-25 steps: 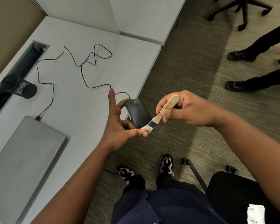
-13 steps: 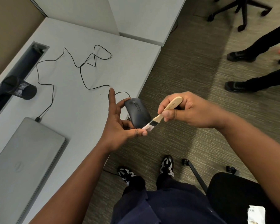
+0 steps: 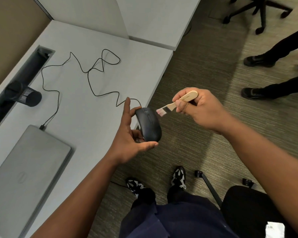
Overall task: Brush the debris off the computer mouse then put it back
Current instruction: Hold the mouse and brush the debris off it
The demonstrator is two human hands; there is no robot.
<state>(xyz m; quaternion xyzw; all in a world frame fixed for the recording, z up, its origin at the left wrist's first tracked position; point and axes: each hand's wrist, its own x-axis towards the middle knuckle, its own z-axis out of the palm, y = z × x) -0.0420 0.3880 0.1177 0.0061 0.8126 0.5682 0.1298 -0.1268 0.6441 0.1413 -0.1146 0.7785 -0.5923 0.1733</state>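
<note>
**Brush lifted to the front of the mouse for another stroke**

At the far left a closed laptop [image 3: 24,169] lay on the bench [image 3: 86,40], beside a black mesh cup [image 3: 27,97]. The cable [image 3: 93,78] wandered across the bench to the mouse [image 3: 149,124], which the left hand [image 3: 129,134] held just past the bench edge, over the carpet; its fingers [image 3: 126,109] cupped the far side and the thumb pressed the rear end. To the right, the right hand [image 3: 196,107] was clenched on the wooden handle of the brush [image 3: 177,103].

A second before, the bristles had sat at the rear of the mouse, by the left thumb. They had since risen to the front edge, next to the buttons, touching or nearly so. That looked like a reset for another sweep, so brushing was likely unfinished and the return to the bench not yet begun. The mouse itself had barely shifted.
</note>
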